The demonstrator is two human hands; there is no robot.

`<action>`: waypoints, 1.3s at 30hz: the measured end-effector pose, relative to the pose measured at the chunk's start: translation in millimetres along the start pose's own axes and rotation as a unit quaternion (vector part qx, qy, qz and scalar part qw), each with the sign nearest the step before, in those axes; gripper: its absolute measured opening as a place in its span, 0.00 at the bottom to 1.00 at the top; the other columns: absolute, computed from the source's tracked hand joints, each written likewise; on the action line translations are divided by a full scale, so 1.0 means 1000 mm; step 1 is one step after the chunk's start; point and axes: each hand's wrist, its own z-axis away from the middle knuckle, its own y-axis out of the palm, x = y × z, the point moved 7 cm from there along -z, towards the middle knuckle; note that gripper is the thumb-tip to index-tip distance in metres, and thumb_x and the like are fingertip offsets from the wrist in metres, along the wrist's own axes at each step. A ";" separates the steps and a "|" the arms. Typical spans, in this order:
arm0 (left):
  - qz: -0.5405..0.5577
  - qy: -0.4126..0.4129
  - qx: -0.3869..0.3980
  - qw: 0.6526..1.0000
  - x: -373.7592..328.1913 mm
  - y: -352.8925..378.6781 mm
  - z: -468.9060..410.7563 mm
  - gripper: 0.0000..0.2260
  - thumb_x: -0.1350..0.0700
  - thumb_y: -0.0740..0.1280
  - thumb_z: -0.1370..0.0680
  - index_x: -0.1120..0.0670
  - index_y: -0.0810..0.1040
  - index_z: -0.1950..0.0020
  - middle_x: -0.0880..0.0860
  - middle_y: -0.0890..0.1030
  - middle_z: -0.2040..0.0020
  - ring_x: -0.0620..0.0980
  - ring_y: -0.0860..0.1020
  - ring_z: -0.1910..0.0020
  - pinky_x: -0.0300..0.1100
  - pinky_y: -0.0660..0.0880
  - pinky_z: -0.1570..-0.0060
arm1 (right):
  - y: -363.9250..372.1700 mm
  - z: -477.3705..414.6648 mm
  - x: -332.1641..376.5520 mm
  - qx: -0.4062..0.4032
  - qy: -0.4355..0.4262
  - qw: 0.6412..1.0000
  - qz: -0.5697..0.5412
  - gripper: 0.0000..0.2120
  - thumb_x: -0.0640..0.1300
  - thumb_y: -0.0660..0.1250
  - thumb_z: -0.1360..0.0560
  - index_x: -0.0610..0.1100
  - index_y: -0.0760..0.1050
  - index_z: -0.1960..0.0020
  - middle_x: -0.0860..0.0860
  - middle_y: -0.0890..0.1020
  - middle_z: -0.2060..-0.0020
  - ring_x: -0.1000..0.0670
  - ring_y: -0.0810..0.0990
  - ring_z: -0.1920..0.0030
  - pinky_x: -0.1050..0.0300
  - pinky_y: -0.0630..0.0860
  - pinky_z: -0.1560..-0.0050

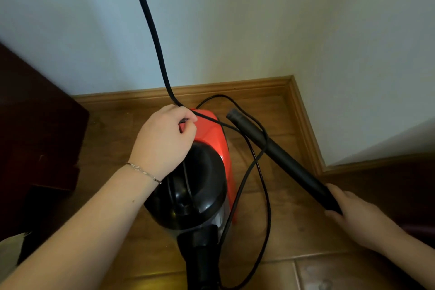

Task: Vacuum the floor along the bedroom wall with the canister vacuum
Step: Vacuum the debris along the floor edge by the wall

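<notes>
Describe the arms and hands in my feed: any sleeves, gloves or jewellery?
Both forearms are bare as far as the frame shows, with no sleeves and no gloves. The left hand has a thin silver chain bracelet round its wrist. The right hand shows no ring, watch or band.

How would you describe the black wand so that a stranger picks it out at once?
Find the wooden skirting board in the wall corner. Right of the red canister vacuum, the wand slants away from the right hand. Unlike the thin, curving cord, it is thick, straight and rigid.
</notes>
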 end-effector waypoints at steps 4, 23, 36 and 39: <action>-0.041 -0.022 0.024 0.999 -0.004 -0.002 0.003 0.11 0.58 0.59 0.22 0.54 0.80 0.46 0.51 0.79 0.46 0.51 0.76 0.46 0.40 0.69 0.50 | -0.012 0.017 0.004 -0.031 0.001 0.999 -0.028 0.34 0.53 0.59 0.21 0.57 0.42 0.23 0.46 0.73 0.40 0.48 0.77 0.50 0.54 0.77 0.49; 0.476 -0.461 0.222 0.715 -0.199 0.020 0.175 0.23 0.56 0.59 0.20 0.38 0.60 0.28 0.47 0.78 0.44 0.51 0.78 0.46 0.54 0.77 0.46 | -0.115 0.210 0.095 0.025 0.021 0.975 -0.219 0.31 0.54 0.56 0.20 0.66 0.42 0.26 0.47 0.74 0.49 0.46 0.77 0.54 0.52 0.76 0.56; 0.406 -0.392 0.321 0.761 -0.279 -0.022 0.245 0.24 0.58 0.59 0.20 0.37 0.60 0.28 0.45 0.80 0.54 0.47 0.80 0.51 0.53 0.78 0.45 | -0.121 0.343 0.045 -0.005 0.080 0.845 -0.528 0.29 0.44 0.60 0.21 0.73 0.55 0.32 0.76 0.74 0.54 0.71 0.77 0.58 0.76 0.72 0.58; 0.435 -0.349 0.296 0.775 -0.293 -0.041 0.232 0.24 0.59 0.59 0.19 0.36 0.60 0.30 0.45 0.80 0.51 0.42 0.79 0.52 0.44 0.78 0.49 | -0.132 0.344 0.043 -0.020 0.068 0.810 -0.582 0.29 0.42 0.61 0.21 0.69 0.55 0.31 0.78 0.71 0.48 0.76 0.74 0.55 0.77 0.71 0.54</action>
